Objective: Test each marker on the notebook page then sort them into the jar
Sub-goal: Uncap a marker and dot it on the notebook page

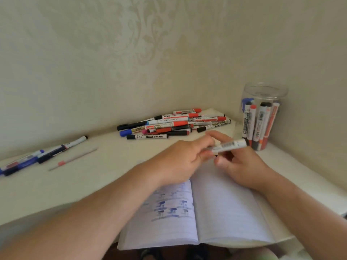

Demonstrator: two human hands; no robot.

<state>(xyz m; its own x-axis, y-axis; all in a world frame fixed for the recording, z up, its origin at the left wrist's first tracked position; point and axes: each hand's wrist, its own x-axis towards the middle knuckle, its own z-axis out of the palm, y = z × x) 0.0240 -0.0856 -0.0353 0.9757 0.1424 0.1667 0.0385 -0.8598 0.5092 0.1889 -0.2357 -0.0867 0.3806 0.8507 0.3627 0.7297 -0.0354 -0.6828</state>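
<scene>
An open notebook (221,211) lies on the white table, blue test marks on its left page. Above it both hands meet on one white marker (230,145). My right hand (242,166) grips its barrel. My left hand (185,158) pinches the marker's left end; whether a cap sits there is blurred. A pile of red, black and blue markers (172,123) lies behind the hands by the wall. A clear jar (262,94) stands at the back right with several markers upright inside.
Near the table's left edge lie a few blue and black pens (40,156), with a thin grey pen with a red band (73,158) beside them. Patterned wall closes the back and right side. The table's front edge curves under the notebook.
</scene>
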